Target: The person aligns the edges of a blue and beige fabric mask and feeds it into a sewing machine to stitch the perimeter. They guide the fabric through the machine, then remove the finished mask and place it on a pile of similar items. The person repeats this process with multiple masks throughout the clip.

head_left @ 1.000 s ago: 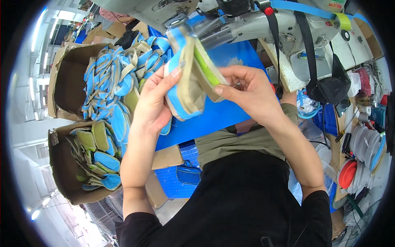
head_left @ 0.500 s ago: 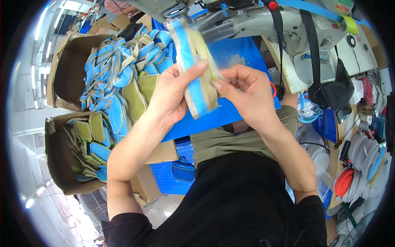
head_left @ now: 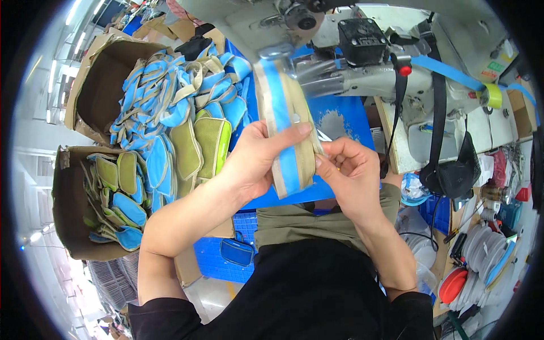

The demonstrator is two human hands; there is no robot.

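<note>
My left hand (head_left: pixel 258 161) grips a beige fabric pouch piece (head_left: pixel 306 161) with a blue stripe, the thumb lying across its face. Thumb and forefinger of my right hand (head_left: pixel 354 178) pinch the piece's right edge, while the other fingers curl in. Beside those fingers shows a slim, pale, shiny double-pronged thing (head_left: pixel 324 136); whether the right hand holds it, I cannot tell. The piece's upper end reaches up to the sewing machine (head_left: pixel 334 85), under its metal parts. Beneath both hands lies a blue work surface (head_left: pixel 334 116).
Left of the hands, blue and beige sewn pieces (head_left: pixel 164 96) lie heaped beside green pouches (head_left: pixel 212 141). Two cardboard boxes (head_left: pixel 59 198) stand at the far left, one with pouches inside. A black strap (head_left: pixel 436 107) hangs at right, above several white reels (head_left: pixel 481 249).
Both hands and the pouch piece sit lower and slightly further right in the picture; the surroundings have shifted too. My right fingers still pinch the edge, somewhat lower along it.
</note>
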